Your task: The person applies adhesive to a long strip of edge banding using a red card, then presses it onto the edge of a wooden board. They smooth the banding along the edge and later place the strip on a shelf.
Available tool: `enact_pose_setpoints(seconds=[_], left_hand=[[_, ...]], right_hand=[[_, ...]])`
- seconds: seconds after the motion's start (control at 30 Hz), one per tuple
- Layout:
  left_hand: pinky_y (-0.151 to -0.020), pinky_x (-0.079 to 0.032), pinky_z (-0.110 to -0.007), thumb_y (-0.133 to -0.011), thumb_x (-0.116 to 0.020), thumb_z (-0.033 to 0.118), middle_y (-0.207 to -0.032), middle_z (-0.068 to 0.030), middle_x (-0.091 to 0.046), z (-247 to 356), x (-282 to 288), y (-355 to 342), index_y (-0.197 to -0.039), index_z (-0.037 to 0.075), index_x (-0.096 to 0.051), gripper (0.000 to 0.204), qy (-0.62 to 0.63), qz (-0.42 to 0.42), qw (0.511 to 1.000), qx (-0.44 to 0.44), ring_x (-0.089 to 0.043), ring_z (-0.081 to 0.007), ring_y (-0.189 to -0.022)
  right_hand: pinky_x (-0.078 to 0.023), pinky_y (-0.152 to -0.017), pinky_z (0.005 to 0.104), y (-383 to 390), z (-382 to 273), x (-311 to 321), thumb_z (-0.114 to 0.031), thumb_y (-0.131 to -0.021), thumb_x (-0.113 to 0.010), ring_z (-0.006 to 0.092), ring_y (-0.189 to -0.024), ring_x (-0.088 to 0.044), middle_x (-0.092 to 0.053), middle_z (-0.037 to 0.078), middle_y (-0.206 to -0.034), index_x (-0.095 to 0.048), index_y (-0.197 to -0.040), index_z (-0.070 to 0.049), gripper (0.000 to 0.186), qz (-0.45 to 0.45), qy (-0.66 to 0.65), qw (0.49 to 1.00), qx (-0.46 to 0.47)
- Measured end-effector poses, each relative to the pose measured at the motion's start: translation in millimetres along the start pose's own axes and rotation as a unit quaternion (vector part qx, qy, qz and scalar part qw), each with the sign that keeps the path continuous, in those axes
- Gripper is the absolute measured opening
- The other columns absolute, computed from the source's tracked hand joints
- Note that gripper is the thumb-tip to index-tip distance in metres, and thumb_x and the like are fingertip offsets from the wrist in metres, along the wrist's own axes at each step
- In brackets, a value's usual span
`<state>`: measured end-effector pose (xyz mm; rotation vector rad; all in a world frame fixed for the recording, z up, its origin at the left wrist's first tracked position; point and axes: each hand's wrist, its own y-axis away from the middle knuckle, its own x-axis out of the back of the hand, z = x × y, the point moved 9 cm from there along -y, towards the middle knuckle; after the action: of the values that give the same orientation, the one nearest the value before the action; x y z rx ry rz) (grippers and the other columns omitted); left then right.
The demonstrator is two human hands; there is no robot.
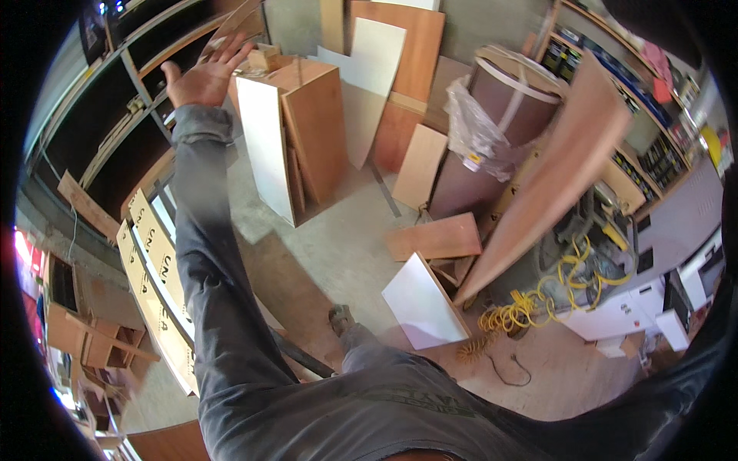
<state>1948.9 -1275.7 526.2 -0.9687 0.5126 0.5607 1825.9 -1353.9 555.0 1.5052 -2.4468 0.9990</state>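
Note:
My left hand (206, 75) is raised at the upper left, palm showing and fingers spread, with nothing in it. Just right of it, small wooden blocks (263, 61) rest on a wooden cabinet (311, 138) with a white front panel (263, 146); whether my fingertips touch anything behind them I cannot tell. My right arm runs out of the right edge, its hand out of view. A long plywood panel (550, 173) stands tilted on the right, slightly blurred. A small white board (421, 300) leans low beside a reddish board (434, 237).
Boards (407, 46) lean on the back wall beside a plastic-draped drum (493, 107). Shelving (123, 115) and printed sheets (150, 292) flank my left; a coiled yellow hose (523, 307), a machine and a white cabinet (607, 315) are at right. My foot (340, 319) is on the concrete floor (323, 253).

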Motion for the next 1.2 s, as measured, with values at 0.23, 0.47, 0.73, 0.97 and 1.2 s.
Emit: enact_pose_setpoints(seconds=[0.23,0.47,0.73,0.97,1.2], left_hand=[[-0.122,-0.013,-0.074,-0.092,-0.030,0.084,-0.166,-0.0332,0.002,-21,110,-128,-0.159,0.001,0.015,0.116,0.034,-0.037,0.998,0.041,-0.009,-0.0570,-0.151],[-0.118,-0.016,-0.077,-0.093,-0.031,0.082,-0.167,-0.0305,-0.003,-89,237,-229,-0.160,0.004,0.015,0.113,0.138,0.088,0.979,0.124,-0.012,-0.0564,-0.151],[-0.123,-0.013,-0.071,-0.094,-0.040,0.077,-0.169,-0.0261,0.001,-211,298,-281,-0.161,0.003,0.014,0.113,0.163,0.089,0.966,0.181,-0.005,-0.0472,-0.155],[-0.118,-0.017,-0.075,-0.088,-0.044,0.085,-0.167,-0.0255,-0.001,-252,326,-284,-0.162,0.005,0.005,0.119,0.188,0.058,0.972,0.125,-0.009,-0.0461,-0.154],[-0.118,-0.022,-0.075,-0.090,-0.045,0.083,-0.165,-0.0274,-0.013,-276,369,-291,-0.160,-0.003,-0.006,0.117,0.199,0.178,0.958,0.106,-0.021,-0.0477,-0.151]], right_hand=[[0.002,-0.122,0.0716,-3,76,269,-0.069,-0.094,-0.039,0.0499,-0.155,0.002,0.001,0.027,-0.169,-0.002,-0.164,-0.008,0.100,0.143,-0.109,0.982,-0.048],[0.000,-0.123,0.0701,32,59,418,-0.060,-0.098,-0.039,0.0478,-0.155,0.000,-0.001,0.026,-0.169,-0.005,-0.163,-0.006,0.092,0.383,-0.233,0.894,-0.006],[-0.002,-0.124,0.0684,4,95,492,-0.050,-0.101,-0.039,0.0453,-0.156,-0.003,-0.003,0.026,-0.169,-0.008,-0.162,-0.003,0.083,0.428,-0.296,0.850,0.083],[-0.005,-0.125,0.0668,21,110,466,-0.041,-0.105,-0.039,0.0432,-0.156,-0.005,-0.004,0.026,-0.169,-0.010,-0.162,0.000,0.076,0.461,-0.363,0.807,0.061],[-0.007,-0.127,0.0652,50,127,443,-0.032,-0.108,-0.040,0.0416,-0.157,-0.006,-0.005,0.027,-0.168,-0.012,-0.161,0.003,0.070,0.518,-0.375,0.767,0.055]])
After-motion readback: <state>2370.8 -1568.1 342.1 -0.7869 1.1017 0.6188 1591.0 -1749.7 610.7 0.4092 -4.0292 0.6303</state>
